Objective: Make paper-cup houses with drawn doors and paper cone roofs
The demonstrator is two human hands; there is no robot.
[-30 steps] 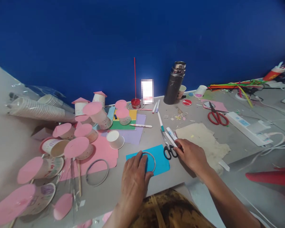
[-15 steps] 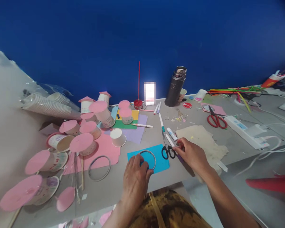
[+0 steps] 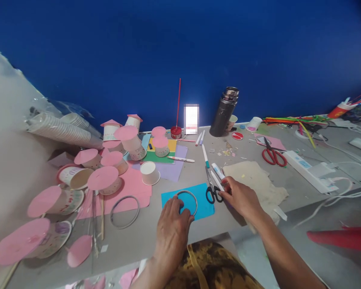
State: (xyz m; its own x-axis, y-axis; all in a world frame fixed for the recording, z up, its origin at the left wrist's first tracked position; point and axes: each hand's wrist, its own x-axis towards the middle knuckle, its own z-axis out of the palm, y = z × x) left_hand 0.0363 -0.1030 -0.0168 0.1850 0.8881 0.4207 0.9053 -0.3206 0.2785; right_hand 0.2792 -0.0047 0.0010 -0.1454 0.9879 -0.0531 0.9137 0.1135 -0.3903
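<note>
My left hand (image 3: pixel 173 222) holds a thin grey ring (image 3: pixel 195 200) flat on a sheet of blue paper (image 3: pixel 206 192), fingers over its left side and thumb at its lower edge. To the right, my right hand (image 3: pixel 242 196) has its thumb and fingertips closed on a white marker (image 3: pixel 216 180), whose far end is partly hidden by the hand. Black-handled scissors (image 3: pixel 213 194) lie between the paper and the marker. Just beyond the fingers is a white and blue tube (image 3: pixel 218 171). Another grey ring (image 3: pixel 124 226) rests on the table to the left.
Paper cups with pink paper tops (image 3: pixel 104 178) crowd the left side, near stacked cups in plastic (image 3: pixel 55 130). A dark flask (image 3: pixel 224 112) stands at the back. A beige cloth (image 3: pixel 255 180), red-handled scissors (image 3: pixel 273 156) and a power strip (image 3: pixel 307 172) lie on the right.
My right hand has shifted slightly at the marker, and the marker's near end sits a little higher. My left hand stays on the ring. The whole view has turned a little.
</note>
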